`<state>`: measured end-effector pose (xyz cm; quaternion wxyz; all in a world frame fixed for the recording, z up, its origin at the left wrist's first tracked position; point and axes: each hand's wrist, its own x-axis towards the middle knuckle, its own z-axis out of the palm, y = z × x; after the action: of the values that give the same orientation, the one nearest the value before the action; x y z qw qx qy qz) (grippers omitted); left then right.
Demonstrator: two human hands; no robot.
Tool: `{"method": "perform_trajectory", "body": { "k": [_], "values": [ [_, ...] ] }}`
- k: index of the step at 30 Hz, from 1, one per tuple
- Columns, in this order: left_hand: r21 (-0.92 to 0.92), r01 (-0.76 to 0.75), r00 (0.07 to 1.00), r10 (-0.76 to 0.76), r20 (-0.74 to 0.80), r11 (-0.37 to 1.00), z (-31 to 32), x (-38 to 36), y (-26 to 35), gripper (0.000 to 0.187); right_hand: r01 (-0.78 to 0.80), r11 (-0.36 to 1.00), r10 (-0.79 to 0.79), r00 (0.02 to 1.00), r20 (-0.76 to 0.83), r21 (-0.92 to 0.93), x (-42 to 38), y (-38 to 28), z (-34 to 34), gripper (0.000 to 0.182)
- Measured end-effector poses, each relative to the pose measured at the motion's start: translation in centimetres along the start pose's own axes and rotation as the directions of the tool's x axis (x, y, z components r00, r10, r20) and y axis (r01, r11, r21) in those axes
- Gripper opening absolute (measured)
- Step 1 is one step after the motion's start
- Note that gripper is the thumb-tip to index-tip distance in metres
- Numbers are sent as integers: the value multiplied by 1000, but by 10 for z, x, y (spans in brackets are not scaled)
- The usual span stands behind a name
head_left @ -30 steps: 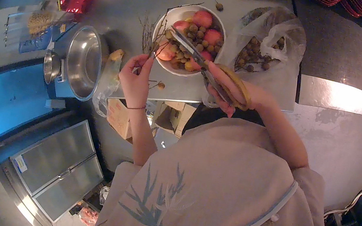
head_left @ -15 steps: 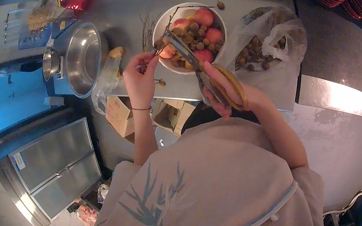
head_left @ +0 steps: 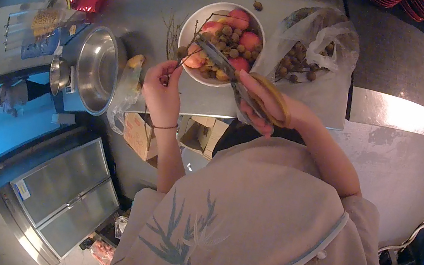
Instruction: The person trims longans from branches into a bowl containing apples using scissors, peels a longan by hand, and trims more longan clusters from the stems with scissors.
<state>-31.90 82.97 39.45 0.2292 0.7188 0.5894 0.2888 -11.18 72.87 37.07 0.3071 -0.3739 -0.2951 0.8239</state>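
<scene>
Counter: the grey metal counter (head_left: 150, 2) spreads beneath the fruit, on the far side of the person.
Basin: a steel basin (head_left: 94, 77) stands to the left, well apart from the bowl.
Bag: a clear plastic bag (head_left: 320, 32) lies just right of the bowl, with brown fruit on stems showing inside.
Bowl: the white bowl (head_left: 194, 24) sits on the counter between basin and bag, holding red fruit (head_left: 239, 18) and small brown fruit (head_left: 225, 38).
Scissors: the scissors (head_left: 218, 56) slant over the bowl, tips pointing far left, close to the twig; whether they touch it I cannot tell.
Right hand: the right hand (head_left: 257, 94) is wrapped around the yellow handles, near the bowl's right side.
Left hand: the left hand (head_left: 164, 90), fingers curled, pinches the twig (head_left: 204, 24) near the bowl's left rim.
Dry stems: some thin dry stems (head_left: 172, 35) lie left of the bowl.
Stray fruit: a single brown fruit (head_left: 257, 5) rests on the counter beyond the bowl.
</scene>
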Motion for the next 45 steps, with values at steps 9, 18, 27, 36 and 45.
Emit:
{"method": "perform_trajectory", "body": {
  "k": [9, 18, 27, 36, 45],
  "values": [
    [5, -74, 997, 74, -18, 997, 2, -3, 7, 12, 18, 1000, -18, 1000, 3, -4, 1, -1, -2, 61],
    [-36, -53, 999, 53, 0, 998, 4, 0, 1, 14, 113, 985, -121, 991, -54, -130, 2, -3, 0, 51],
    [-82, 39, 999, -37, 27, 996, 11, 6, -5, 18, 49, 997, -54, 994, -100, -57, 2, -6, 2, 55],
    [-94, 38, 998, -34, 48, 995, 13, 0, 16, 17, 13, 961, -22, 999, 31, 275, 5, -7, 1, 68],
    [-107, 15, 998, -8, 66, 994, 11, -2, 16, 17, 29, 969, -39, 999, 37, 244, 7, -12, -2, 69]
  ]
}}
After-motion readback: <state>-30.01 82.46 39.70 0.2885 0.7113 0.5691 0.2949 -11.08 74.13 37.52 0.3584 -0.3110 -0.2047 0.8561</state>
